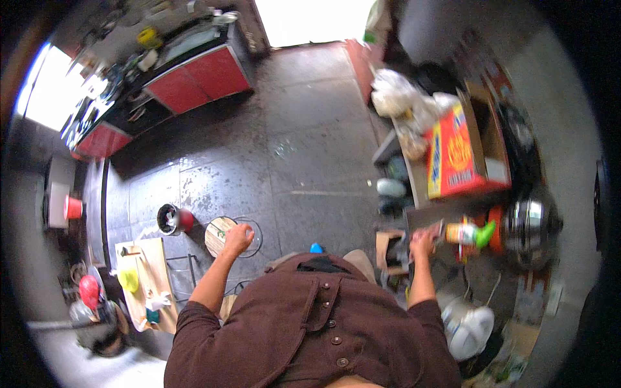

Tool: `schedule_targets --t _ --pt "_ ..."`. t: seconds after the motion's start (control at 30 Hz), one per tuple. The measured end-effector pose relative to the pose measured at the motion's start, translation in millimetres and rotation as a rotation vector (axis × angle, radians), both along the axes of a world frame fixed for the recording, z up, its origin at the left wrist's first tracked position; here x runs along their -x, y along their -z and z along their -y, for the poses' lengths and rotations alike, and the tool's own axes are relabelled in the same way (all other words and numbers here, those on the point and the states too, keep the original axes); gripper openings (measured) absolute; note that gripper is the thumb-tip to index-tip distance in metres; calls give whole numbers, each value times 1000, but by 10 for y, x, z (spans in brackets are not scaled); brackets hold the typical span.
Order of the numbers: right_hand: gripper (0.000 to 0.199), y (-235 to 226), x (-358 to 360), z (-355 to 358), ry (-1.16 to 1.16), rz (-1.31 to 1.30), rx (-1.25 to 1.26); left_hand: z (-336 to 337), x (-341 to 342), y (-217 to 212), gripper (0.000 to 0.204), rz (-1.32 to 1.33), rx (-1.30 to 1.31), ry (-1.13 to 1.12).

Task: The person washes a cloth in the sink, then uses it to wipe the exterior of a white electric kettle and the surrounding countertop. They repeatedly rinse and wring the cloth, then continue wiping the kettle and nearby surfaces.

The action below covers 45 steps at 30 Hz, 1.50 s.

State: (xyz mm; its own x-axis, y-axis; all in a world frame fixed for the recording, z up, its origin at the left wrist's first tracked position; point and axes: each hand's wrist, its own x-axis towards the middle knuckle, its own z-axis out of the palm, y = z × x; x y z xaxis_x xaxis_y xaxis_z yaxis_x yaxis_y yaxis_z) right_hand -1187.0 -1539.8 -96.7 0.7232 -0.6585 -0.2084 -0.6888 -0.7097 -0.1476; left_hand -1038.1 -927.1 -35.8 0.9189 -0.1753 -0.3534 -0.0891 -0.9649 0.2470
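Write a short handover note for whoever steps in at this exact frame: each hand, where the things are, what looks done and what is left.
Left hand: closed in a loose fist over the round wooden stool; whether it holds anything is unclear.
Right hand: grip on a bottle with a green cap, lying sideways beside the steel pot.
Nearby: red and yellow carton on the shelf, white jug lower right.
Done: bottle in hand.
Left: unclear from this frame; the bottle is not yet set down.

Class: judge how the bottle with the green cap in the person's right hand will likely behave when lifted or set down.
The bottle looks plastic, so probably light and not fragile. Held sideways by the right hand, its rounded body would likely roll if laid down. It is blurred, so its fill level cannot be told.
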Motion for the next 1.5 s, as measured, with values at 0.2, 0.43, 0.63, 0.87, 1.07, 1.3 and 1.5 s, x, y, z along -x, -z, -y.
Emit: schedule_targets --t 0.2,0.43,0.63,0.87,1.07,1.3,1.5 --pt "14 257 -1015 -600 -146 2 -386 -329 -158 304 23 53 94 -164" --pt "12 206 -3403 -1126 -6 228 -953 -644 -1039 481 31 -132 43 -333" --pt "29 -354 -6055 -2301 -511 167 -889 -1699 -1300 671 33 -188 202 -834" --pt "32 -671 -8112 -3681 -755 121 -618 -1809 -1093 1175 37 -322 139 -1128" --pt "27 -1046 -9348 -4789 -600 191 -1625 -2837 -1892 1767 45 -649 19 -955" --pt "25 -1670 -10628 -5600 -477 336 -1521 -4075 -5820 1066 34 -106 276 -838" --pt "39 -1769 -11586 -6599 -448 268 -1658 -4258 -8491 -72 24 200 380 -547"
